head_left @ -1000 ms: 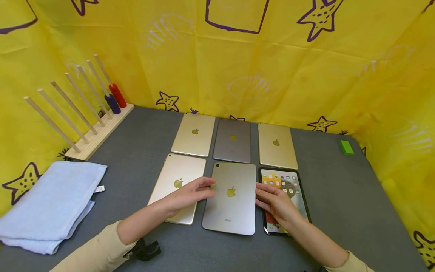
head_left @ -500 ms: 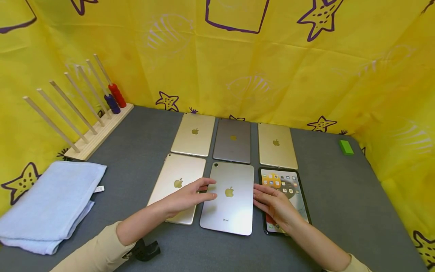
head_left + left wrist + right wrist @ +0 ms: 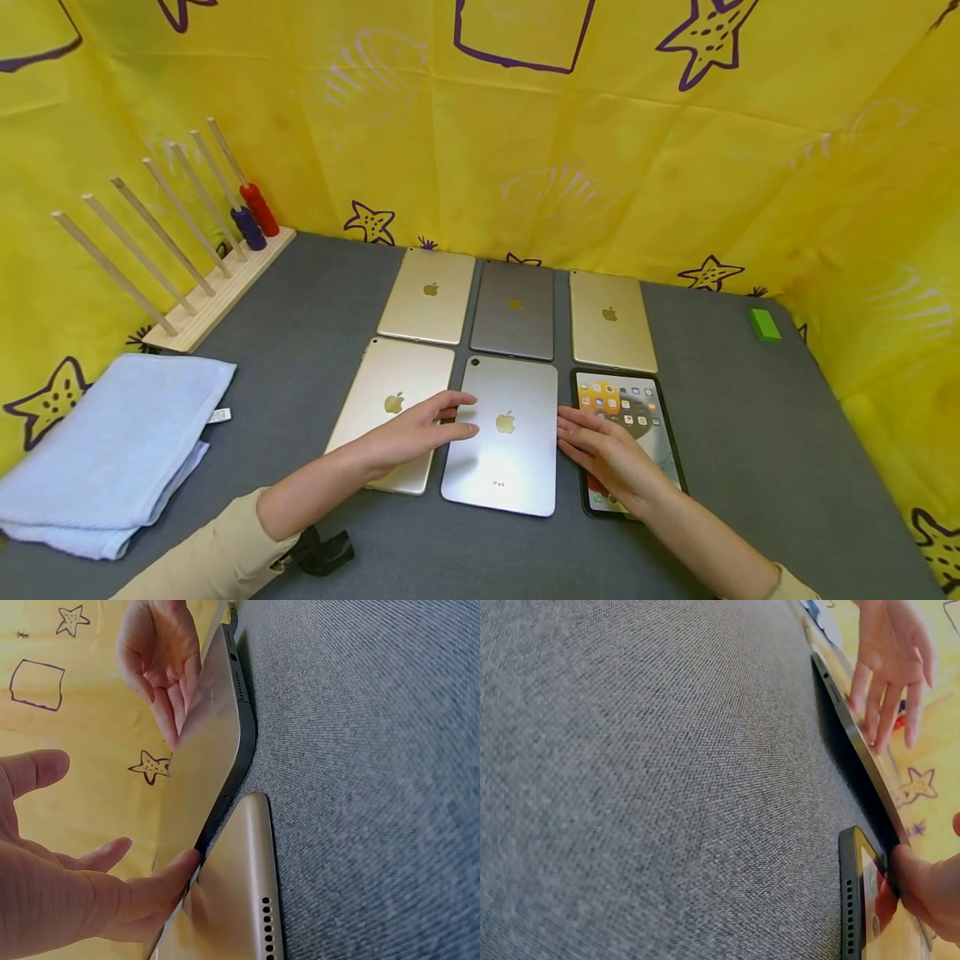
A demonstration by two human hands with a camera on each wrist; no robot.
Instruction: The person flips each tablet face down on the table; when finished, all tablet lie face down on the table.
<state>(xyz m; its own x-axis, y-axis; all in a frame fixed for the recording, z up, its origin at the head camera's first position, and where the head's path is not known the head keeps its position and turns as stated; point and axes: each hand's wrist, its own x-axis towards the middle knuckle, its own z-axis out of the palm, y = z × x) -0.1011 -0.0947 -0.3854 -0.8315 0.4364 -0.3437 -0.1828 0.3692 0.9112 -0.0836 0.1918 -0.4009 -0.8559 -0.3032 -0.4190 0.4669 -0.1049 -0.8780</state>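
A silver tablet [image 3: 502, 467] lies back up in the middle of the near row, between my two hands. My left hand [image 3: 422, 429] reaches over the pale gold tablet [image 3: 412, 367] and touches the silver one's left edge with extended fingers; its thumb is spread apart in the left wrist view. On the opposite edge, the fingertips of my right hand [image 3: 611, 457] touch the side, fingers nearly straight. Beneath that hand is a black-framed tablet [image 3: 651, 417] with its screen lit. The right wrist view has a dark gap under the silver tablet's edge [image 3: 866, 754].
Behind stand a gold tablet [image 3: 427, 312], a dark grey one [image 3: 510, 333] and another gold one [image 3: 611, 346], all lying flat. A peg rack [image 3: 225, 292] and a folded blue towel [image 3: 112, 442] are at left. A green block [image 3: 764, 325] sits far right.
The silver tablet has shifted slightly left and straightened a little. My right hand has moved left with it, while my left hand has stayed nearly in place.
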